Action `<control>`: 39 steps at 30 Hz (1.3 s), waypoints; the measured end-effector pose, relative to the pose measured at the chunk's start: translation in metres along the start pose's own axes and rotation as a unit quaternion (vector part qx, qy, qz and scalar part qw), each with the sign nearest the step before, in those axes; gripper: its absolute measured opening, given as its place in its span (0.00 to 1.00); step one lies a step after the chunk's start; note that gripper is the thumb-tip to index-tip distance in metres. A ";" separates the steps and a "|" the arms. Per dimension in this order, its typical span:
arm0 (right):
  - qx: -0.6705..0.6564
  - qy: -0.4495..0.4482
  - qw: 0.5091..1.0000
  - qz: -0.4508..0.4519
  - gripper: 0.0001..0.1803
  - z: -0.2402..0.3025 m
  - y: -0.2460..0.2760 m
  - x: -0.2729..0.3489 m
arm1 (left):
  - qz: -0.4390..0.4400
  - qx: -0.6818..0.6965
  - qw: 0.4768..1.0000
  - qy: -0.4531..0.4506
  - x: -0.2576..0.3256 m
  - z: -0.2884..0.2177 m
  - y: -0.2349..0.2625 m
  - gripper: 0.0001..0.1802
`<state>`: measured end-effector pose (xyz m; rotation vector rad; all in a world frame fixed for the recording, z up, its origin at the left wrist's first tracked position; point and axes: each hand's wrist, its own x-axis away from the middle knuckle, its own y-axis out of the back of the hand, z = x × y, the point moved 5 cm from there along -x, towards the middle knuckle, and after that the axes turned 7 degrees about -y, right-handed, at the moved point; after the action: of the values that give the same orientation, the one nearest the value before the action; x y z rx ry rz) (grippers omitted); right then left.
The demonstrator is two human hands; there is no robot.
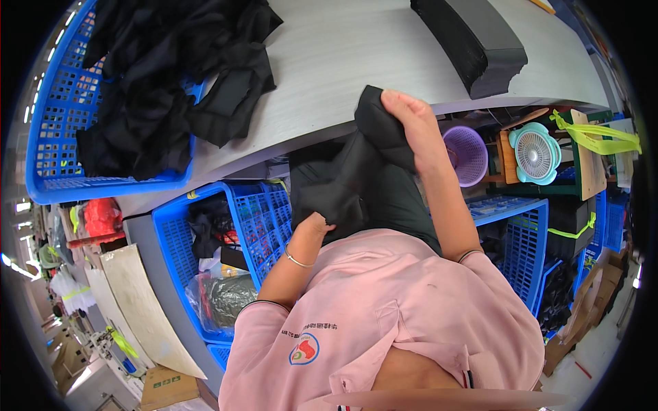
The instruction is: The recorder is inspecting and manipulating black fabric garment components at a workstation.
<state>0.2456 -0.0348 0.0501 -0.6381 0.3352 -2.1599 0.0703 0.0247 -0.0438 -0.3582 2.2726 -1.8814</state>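
Observation:
A black piece of cloth (353, 171) hangs between my two hands just off the table's near edge. My right hand (411, 123) grips its upper end at the table edge. My left hand (314, 225) is lower, partly tucked inside the cloth's bottom end, above my lap. A thin bracelet sits on my left wrist. More black cloth pieces (171, 75) lie heaped in and over a blue crate (48, 130) at the table's left.
The grey table (343, 55) carries a stack of black sheets (473, 41) at the far right. Under it stand blue crates (253, 219), one on the right (524, 240), a purple basket (469, 154) and a small teal fan (536, 154).

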 end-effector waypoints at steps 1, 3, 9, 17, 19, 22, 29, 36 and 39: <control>0.009 -0.015 1.000 -0.017 0.15 0.000 0.003 -0.003 | -0.035 0.022 0.999 -0.009 -0.005 0.006 0.003 0.20; 0.069 0.174 0.981 -0.046 0.17 0.021 0.007 0.001 | -0.027 0.030 0.998 -0.041 -0.016 0.005 0.002 0.20; 0.355 0.316 0.869 -0.134 0.27 0.017 0.001 0.049 | -0.029 0.030 0.997 -0.064 -0.017 -0.014 0.001 0.21; 0.600 0.469 0.631 -0.147 0.34 0.000 -0.022 0.051 | -0.030 0.036 0.997 -0.056 -0.016 -0.001 0.001 0.21; 0.600 0.483 0.624 -0.131 0.27 -0.001 -0.020 0.051 | -0.032 0.030 0.997 -0.056 -0.018 -0.003 0.001 0.22; 0.592 0.443 0.669 -0.072 0.17 -0.003 -0.015 0.050 | -0.035 0.024 0.998 -0.052 -0.025 -0.011 0.009 0.22; 0.478 0.293 0.810 0.174 0.08 0.011 0.001 0.050 | -0.054 -0.010 0.997 -0.051 -0.031 -0.054 0.052 0.23; 0.438 0.345 0.826 -0.087 0.07 0.088 0.041 -0.056 | -0.173 -0.262 0.942 -0.122 -0.046 -0.063 0.010 0.25; 0.333 0.377 0.848 -0.170 0.11 0.084 0.050 -0.079 | -0.104 -0.358 0.922 -0.109 -0.054 -0.051 -0.028 0.23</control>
<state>0.3656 -0.0042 0.0721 0.6166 -0.1601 -2.5732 0.1095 0.0828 -0.0081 -0.8793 2.7558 -0.9258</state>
